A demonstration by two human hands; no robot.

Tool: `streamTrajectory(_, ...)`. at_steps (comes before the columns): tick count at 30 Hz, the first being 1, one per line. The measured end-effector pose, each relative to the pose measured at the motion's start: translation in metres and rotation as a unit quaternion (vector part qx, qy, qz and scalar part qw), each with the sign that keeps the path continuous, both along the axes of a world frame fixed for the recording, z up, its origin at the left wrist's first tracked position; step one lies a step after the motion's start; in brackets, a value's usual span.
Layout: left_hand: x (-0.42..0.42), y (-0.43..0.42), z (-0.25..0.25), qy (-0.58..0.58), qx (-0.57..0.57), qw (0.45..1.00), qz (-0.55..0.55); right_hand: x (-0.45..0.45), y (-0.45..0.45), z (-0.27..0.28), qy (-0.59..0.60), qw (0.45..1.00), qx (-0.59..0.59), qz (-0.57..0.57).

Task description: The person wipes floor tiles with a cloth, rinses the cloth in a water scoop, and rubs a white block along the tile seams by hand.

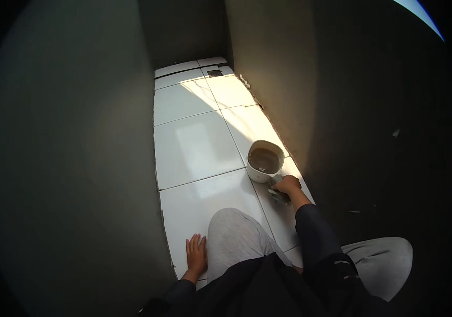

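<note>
My right hand (pixel 289 184) is closed on a crumpled grey-green cloth (pixel 278 196), low against the white floor tiles. Just beyond it stands a white bucket (pixel 256 176), upright and partly filled with murky brown water (pixel 264 159); the cloth is close to its near side, and I cannot tell whether they touch. On the left, my left hand (pixel 197 253) lies on the tiled floor beside my grey-trousered knee, its fingers stretched out and holding nothing.
White tiles (pixel 199 148) form a narrow strip between a dark left wall (pixel 88 158) and a right wall (pixel 273 63). Sunlight falls across the right-hand tiles. A small dark drain (pixel 215 73) sits at the far end. My bent knees flank the near floor.
</note>
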State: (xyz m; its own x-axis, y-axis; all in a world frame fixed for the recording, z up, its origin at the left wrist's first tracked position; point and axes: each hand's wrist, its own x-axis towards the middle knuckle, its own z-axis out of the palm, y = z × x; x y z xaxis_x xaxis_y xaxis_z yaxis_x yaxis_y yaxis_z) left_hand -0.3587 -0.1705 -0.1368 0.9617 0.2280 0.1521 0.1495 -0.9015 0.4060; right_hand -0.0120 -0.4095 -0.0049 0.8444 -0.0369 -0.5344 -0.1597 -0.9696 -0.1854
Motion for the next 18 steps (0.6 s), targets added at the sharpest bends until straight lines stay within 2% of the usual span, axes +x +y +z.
streamTrajectory(3,-0.004,-0.005,0.016,-0.003,-0.009,1.0,-0.011,0.005,-0.02,0.001,-0.014,0.999,0.031,0.034)
streamTrajectory(4,-0.012,0.015,-0.001,-0.005,-0.01,1.0,-0.023,-0.004,-0.012,-0.01,-0.02,0.999,0.025,0.023)
streamTrajectory(8,-0.011,0.019,-0.004,0.002,-0.01,1.0,-0.019,0.014,-0.03,-0.003,0.017,0.995,0.038,0.093)
streamTrajectory(12,-0.01,0.015,0.002,0.029,0.0,0.999,-0.014,0.033,-0.049,0.014,0.1,0.982,-0.032,0.156)
streamTrajectory(14,-0.009,0.019,-0.003,0.025,0.008,0.999,-0.022,0.045,-0.054,0.005,0.272,0.958,-0.014,0.09)
streamTrajectory(16,-0.008,0.018,0.003,0.033,0.007,0.999,-0.024,0.077,-0.059,-0.011,0.314,0.934,-0.055,0.163)
streamTrajectory(18,-0.008,0.015,0.01,0.045,0.009,0.999,-0.025,0.123,-0.051,0.0,0.294,0.911,-0.19,0.218)
